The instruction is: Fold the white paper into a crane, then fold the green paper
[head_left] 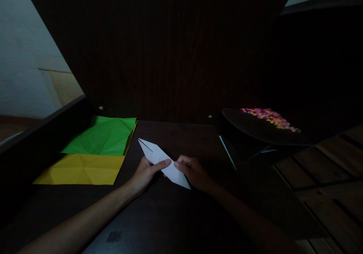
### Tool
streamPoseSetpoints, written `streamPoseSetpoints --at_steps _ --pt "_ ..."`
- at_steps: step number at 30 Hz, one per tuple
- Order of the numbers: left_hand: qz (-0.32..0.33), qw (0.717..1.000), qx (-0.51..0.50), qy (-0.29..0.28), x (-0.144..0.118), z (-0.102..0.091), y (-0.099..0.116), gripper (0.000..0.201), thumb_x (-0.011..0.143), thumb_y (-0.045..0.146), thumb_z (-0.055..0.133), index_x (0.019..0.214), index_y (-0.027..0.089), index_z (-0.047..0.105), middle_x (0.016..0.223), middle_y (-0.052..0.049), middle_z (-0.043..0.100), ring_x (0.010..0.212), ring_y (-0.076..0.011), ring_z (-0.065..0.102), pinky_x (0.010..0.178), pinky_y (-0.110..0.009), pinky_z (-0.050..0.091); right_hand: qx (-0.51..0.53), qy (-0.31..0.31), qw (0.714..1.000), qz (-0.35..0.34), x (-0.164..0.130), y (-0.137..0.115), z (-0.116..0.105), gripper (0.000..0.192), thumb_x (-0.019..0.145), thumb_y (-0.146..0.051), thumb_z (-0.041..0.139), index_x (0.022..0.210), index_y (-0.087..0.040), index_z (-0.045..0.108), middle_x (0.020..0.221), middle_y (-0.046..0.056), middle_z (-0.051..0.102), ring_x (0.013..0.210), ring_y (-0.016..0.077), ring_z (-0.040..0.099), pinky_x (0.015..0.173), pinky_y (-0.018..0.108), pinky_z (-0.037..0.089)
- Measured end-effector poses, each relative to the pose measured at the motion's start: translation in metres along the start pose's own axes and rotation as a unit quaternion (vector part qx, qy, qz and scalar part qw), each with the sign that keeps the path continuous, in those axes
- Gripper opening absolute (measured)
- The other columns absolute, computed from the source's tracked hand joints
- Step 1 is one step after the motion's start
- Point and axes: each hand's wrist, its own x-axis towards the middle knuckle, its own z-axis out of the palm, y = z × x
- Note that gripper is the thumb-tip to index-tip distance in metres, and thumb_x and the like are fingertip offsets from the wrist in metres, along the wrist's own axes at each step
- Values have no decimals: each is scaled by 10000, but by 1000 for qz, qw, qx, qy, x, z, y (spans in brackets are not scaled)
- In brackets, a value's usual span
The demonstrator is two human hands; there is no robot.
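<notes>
Dimly, a tall dark wooden panel (170, 49), its top cut off, stands behind a dark-brown wooden counter (170, 220); rightward, a curved dark ledge (244, 124) melts into shadow. A creased green paper sheet (104, 136) partly hides a creased yellow paper sheet (82, 170) at left. Mid-counter, the left hand (146, 174) and right hand (195, 172) pinch a pointed, folded white paper (160, 156), most fingers concealed from me. Tiny pink-and-yellow pieces (268, 117) blur together on the ledge.
</notes>
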Motion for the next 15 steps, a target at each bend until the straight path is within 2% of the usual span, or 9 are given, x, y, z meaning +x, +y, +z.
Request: streamPoseSetpoints --at_steps 6,10,12,15 --pt "-6 999 -28 -16 0 -1 -1 194 672 280 831 716 127 721 678 -32 698 630 -162 627 621 -266 498 -22 -23 999 -18 -4 -6 -3 341 915 -412 488 661 -185 492 615 -38 452 586 113 426 556 242 319" --pt "-12 998 -58 -2 0 0 -1 218 642 260 851 762 129 725 681 -30 700 610 -161 629 594 -268 505 -4 -8 1000 -17 -2 -6 -1 357 908 -426 503 644 -186 482 600 -36 454 582 111 439 541 236 329" --pt "-10 998 -65 10 0 1 0 220 640 271 853 733 127 716 672 -29 697 585 -154 616 557 -259 495 28 -4 1000 -1 -1 -4 1 339 892 -443 532 671 -187 510 607 -29 506 571 110 473 516 225 347" --pt "-5 998 -56 31 2 2 2 224 671 297 835 675 122 694 649 -35 686 579 -152 608 511 -240 465 88 -46 994 35 -1 -2 1 294 852 -469 597 793 -183 567 634 -15 613 482 99 510 430 201 359"
